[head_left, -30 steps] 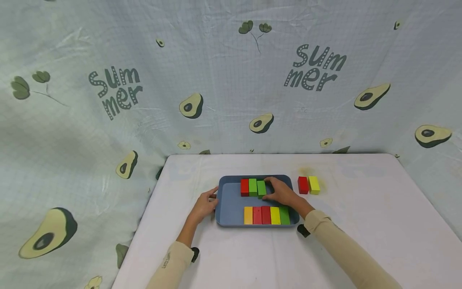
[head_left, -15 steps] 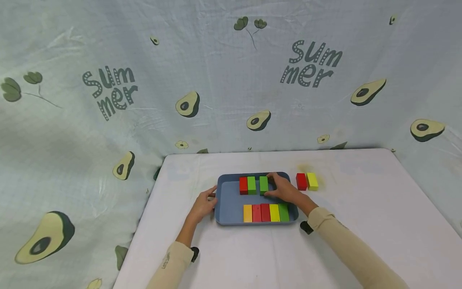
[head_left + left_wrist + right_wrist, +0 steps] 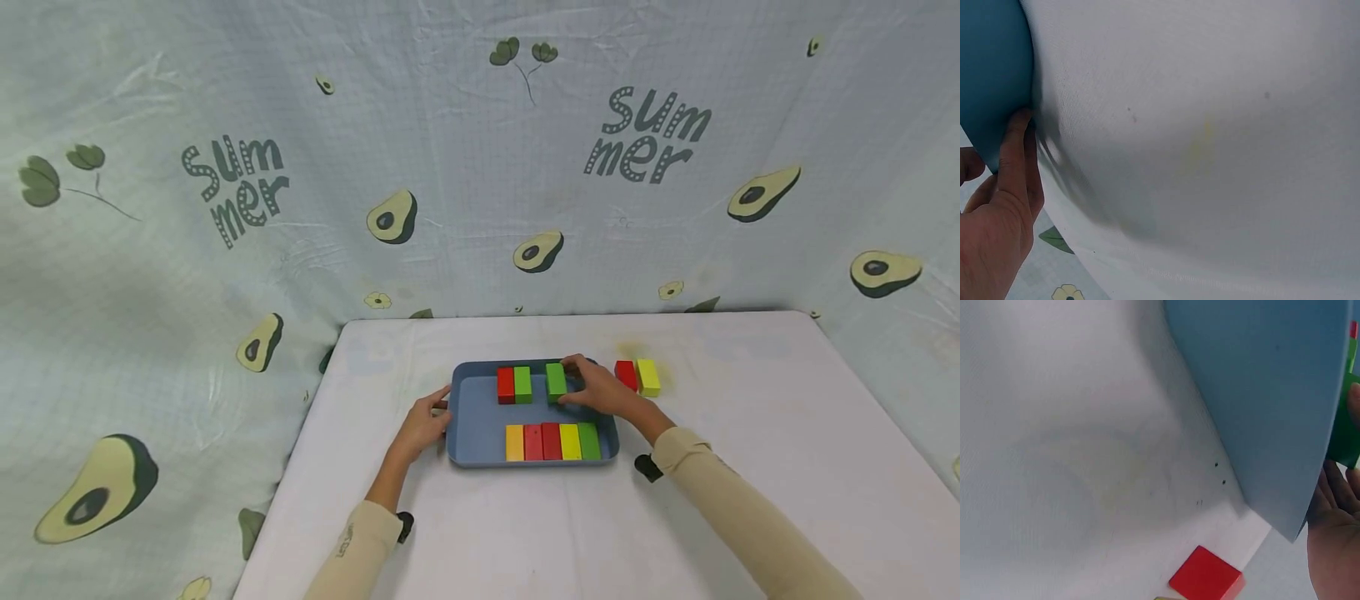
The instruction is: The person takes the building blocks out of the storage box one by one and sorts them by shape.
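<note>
A blue-grey tray lies on the table. My left hand holds its left edge; in the left wrist view the fingers lie against the outer wall. My right hand reaches over the tray's right side and pinches a green block between thumb and fingers. That block sits in the back of the tray, apart from a red block and a second green block that touch each other. Along the front, a row of several blocks runs orange-yellow, red, red, yellow, green.
Right of the tray, a red block and a yellow block stand side by side on the white table. Behind the table hangs a patterned cloth with avocados and lettering. Dark wrist cameras sit under both forearms.
My right hand has slid the green block rightward, opening a gap from the other green block. The left hand has stayed at the tray's edge. The head view has shifted slightly.
</note>
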Demonstrator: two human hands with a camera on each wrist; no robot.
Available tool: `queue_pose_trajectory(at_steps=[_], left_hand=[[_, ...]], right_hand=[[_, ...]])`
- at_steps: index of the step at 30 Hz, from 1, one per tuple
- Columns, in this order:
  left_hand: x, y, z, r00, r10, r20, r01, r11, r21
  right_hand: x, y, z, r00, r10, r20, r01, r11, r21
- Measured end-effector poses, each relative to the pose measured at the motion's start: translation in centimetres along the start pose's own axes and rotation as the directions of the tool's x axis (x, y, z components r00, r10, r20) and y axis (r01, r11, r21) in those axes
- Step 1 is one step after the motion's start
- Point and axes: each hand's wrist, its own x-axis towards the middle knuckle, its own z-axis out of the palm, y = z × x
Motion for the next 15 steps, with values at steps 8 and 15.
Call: queue_pose_trajectory(at_steps=[8, 15], left_hand=[[0.0, 0.2, 0.1, 1.0, -0.002, -0.007, 0.002, 1.0, 0.021], [0.0, 0.3, 0.2, 1.0, -0.016, -0.008, 0.017, 0.999, 0.033]], right_hand=[[-0.8, 0.8, -1.5, 0.999, -0.029, -0.013, 0.03, 0.999, 0.022], [-1.3, 1.5, -2.3, 0.999, -0.037, -0.034, 0.039, 0.997, 0.061]])
